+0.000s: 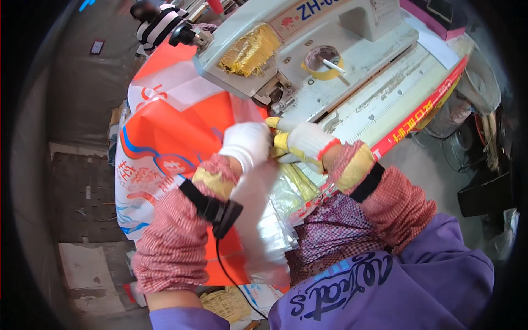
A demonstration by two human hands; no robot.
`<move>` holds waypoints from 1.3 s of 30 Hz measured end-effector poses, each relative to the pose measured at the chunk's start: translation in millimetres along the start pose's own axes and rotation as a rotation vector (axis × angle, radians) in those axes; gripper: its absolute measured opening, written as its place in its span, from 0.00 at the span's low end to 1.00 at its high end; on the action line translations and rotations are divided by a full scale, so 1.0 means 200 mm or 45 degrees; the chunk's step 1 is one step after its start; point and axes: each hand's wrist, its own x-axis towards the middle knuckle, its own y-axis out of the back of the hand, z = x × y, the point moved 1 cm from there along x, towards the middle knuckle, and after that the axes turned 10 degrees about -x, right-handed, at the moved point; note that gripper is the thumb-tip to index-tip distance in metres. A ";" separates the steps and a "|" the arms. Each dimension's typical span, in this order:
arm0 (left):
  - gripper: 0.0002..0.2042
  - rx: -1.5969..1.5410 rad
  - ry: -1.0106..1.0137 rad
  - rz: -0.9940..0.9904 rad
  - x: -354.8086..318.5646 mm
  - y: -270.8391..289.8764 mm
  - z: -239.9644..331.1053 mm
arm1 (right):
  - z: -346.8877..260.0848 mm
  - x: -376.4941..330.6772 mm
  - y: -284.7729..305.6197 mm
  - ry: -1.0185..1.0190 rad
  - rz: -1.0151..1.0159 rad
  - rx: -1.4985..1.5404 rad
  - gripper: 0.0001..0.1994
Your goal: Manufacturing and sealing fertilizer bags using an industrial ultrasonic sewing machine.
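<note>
My left hand (246, 144), in a white knit glove, is closed just in front of the sewing machine's needle area. Its fingers are turned away and blurred, so what they hold is hidden. Close beside it, my right hand (308, 144) wears a white glove with yellow-coated fingers and a red cuff. Its fingers curl inward, and I cannot make out what is in them. Orange-and-white printed plastic sheeting (181, 124) lies under and left of my left hand, reaching up to the head of the grey sewing machine (300, 55).
A tape roll (323, 62) with a white stick in it rests on the machine bed. Clear plastic packets (275, 231) lie by my lap. A ruler-marked table edge (379, 124) runs along the right. Someone in a striped top (159, 27) is at the back left.
</note>
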 end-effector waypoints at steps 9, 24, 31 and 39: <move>0.09 -0.026 -0.276 0.055 -0.23 -0.04 -0.40 | -0.18 -0.02 -0.27 0.385 0.211 -1.553 0.34; 0.39 -0.828 -0.119 0.780 -1.19 -0.09 -0.86 | -0.44 -0.17 -0.47 0.816 0.336 -0.892 0.07; 0.16 0.025 0.546 0.792 -1.20 -0.63 -1.11 | -0.36 -0.23 -0.25 0.704 0.396 -0.512 0.07; 0.10 -0.126 0.835 0.089 -1.48 -1.02 -1.23 | 0.12 -0.24 -0.55 0.762 0.033 -0.768 0.06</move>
